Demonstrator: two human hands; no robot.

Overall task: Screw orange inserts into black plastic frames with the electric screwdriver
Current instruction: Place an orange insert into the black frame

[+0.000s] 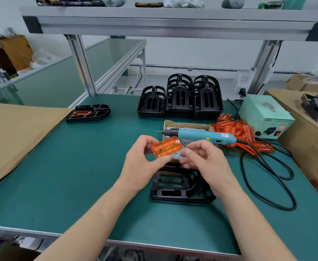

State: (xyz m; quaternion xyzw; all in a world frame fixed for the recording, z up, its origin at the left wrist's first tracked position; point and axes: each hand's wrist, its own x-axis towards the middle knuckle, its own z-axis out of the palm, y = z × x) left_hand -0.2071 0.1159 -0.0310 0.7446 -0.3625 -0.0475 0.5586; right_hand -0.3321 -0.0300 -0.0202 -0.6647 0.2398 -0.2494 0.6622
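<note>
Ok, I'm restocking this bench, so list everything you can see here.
orange insert: one, orange, held above the screw box
black frame: one, black, on the mat, front centre
frame stacks: three, black, rear of mat
finished frame: one, black with orange insert, left rear
electric screwdriver: one, teal, across the screw box
screw box: one, cardboard, mat centre, silver screws inside
insert pile: one, orange, right of the box
power unit: one, pale green, right rear
cable: one, black, looped at right
cardboard sheet: one, brown, left
left hand: pinches the orange insert
right hand: fingers curled beside the insert; grip unclear
</note>
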